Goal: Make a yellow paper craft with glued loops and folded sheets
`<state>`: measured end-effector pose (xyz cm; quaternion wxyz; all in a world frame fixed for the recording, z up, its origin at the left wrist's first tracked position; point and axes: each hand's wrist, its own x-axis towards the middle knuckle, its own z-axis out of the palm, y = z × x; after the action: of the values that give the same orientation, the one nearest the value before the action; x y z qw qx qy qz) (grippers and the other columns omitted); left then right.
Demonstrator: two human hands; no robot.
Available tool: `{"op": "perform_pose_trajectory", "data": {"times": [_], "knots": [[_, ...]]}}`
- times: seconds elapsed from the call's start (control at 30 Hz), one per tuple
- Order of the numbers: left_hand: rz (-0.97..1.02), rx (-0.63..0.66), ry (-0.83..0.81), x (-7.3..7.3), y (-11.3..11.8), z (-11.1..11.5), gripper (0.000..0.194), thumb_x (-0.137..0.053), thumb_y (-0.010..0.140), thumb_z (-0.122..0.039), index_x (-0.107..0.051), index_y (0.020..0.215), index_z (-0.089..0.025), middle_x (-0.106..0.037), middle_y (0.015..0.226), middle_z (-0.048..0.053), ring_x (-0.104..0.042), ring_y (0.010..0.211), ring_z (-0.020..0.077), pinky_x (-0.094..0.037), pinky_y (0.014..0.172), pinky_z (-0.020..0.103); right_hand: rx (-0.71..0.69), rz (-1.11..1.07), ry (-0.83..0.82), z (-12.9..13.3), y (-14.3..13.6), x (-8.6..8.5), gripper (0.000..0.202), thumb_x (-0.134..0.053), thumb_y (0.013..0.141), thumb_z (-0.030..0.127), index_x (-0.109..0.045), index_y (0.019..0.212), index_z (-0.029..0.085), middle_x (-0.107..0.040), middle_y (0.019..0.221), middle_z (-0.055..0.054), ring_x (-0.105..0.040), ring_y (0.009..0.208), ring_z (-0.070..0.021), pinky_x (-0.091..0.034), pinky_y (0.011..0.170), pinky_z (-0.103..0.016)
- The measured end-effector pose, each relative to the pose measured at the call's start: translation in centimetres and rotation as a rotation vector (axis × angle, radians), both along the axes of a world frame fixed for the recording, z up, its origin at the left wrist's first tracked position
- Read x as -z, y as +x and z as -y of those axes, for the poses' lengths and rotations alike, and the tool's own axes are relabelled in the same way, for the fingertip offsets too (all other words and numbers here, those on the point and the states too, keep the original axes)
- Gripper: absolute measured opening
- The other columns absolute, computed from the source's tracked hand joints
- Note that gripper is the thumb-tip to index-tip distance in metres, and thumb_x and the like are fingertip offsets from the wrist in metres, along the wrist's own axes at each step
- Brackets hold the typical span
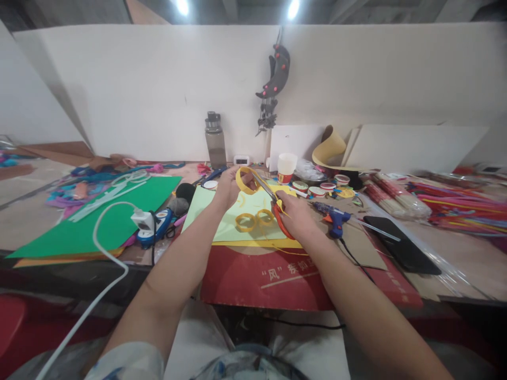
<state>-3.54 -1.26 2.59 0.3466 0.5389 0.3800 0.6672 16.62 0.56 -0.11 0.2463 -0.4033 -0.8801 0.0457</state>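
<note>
My left hand (pixel 228 189) is closed on a yellow paper ring (pixel 243 186), held up above the work surface. In my right hand (pixel 295 212) is a pair of scissors (pixel 270 193) with red-orange handles; the blades point up and left to the ring's edge. Whether the blades are apart is too blurred to tell. A thin yellow strip hangs by my right fingers. Below, two more yellow rings (pixel 246 222) stand side by side on a pale green sheet (pixel 222 232), with small yellow scraps around them.
A blue glue gun (pixel 336 219) and a black phone (pixel 401 244) lie at the right. Green sheets (pixel 130 211), a power strip (pixel 156 229) and a white cable (pixel 103 237) are at the left. Behind stand a bottle (pixel 215 141) and a paper cup (pixel 286 169).
</note>
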Motion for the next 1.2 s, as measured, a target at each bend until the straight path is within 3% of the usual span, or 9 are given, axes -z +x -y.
{"op": "perform_pose_trajectory", "data": {"times": [0.33,0.53,0.8,0.97,1.2], "knots": [[0.009,0.079,-0.017,0.1,-0.9,-0.4,0.037,-0.082,0.068,-0.04,-0.061,0.079,-0.012,-0.06,0.065,0.001,-0.06,0.056,0.0117,-0.05,0.051,0.024,0.017,0.022,-0.025,0.2,0.1,-0.5,0.022,-0.047,0.088,0.019,-0.062,0.105,0.02,-0.071,0.09,-0.009,-0.06,0.078,-0.0206,-0.029,0.062,-0.028],[0.039,0.012,0.043,0.2,-1.3,-0.6,0.039,-0.082,0.067,-0.043,-0.061,0.082,-0.014,-0.062,0.066,0.001,-0.059,0.057,0.011,-0.052,0.053,0.024,0.024,0.011,-0.045,0.1,-0.1,-0.3,0.02,-0.047,0.089,0.023,-0.062,0.103,0.021,-0.069,0.084,-0.007,-0.059,0.075,-0.0201,-0.031,0.061,-0.027],[-0.052,0.098,-0.02,0.7,-0.4,-0.2,0.039,-0.082,0.068,-0.045,-0.061,0.078,-0.013,-0.062,0.062,0.002,-0.06,0.056,0.0118,-0.053,0.055,0.025,-0.083,-0.064,0.026,-1.2,0.1,1.1,0.032,-0.046,0.088,0.023,-0.055,0.117,0.017,-0.063,0.101,-0.011,-0.057,0.088,-0.0219,-0.039,0.073,-0.028],[-0.041,0.136,-0.034,1.0,-0.6,-0.6,0.042,-0.083,0.066,-0.046,-0.062,0.079,-0.011,-0.061,0.062,0.002,-0.06,0.054,0.012,-0.053,0.051,0.024,-0.096,-0.072,0.027,-1.4,0.2,1.4,0.024,-0.046,0.087,0.024,-0.057,0.108,0.019,-0.064,0.09,-0.007,-0.057,0.082,-0.0207,-0.038,0.071,-0.028],[-0.034,0.181,-0.098,1.0,-0.9,-0.8,0.043,-0.083,0.066,-0.045,-0.06,0.075,-0.01,-0.06,0.062,0.002,-0.061,0.052,0.0113,-0.051,0.051,0.024,-0.091,-0.063,0.017,-0.7,0.3,0.4,0.021,-0.046,0.087,0.023,-0.061,0.101,0.018,-0.068,0.083,-0.008,-0.058,0.074,-0.0204,-0.034,0.065,-0.028]]}}
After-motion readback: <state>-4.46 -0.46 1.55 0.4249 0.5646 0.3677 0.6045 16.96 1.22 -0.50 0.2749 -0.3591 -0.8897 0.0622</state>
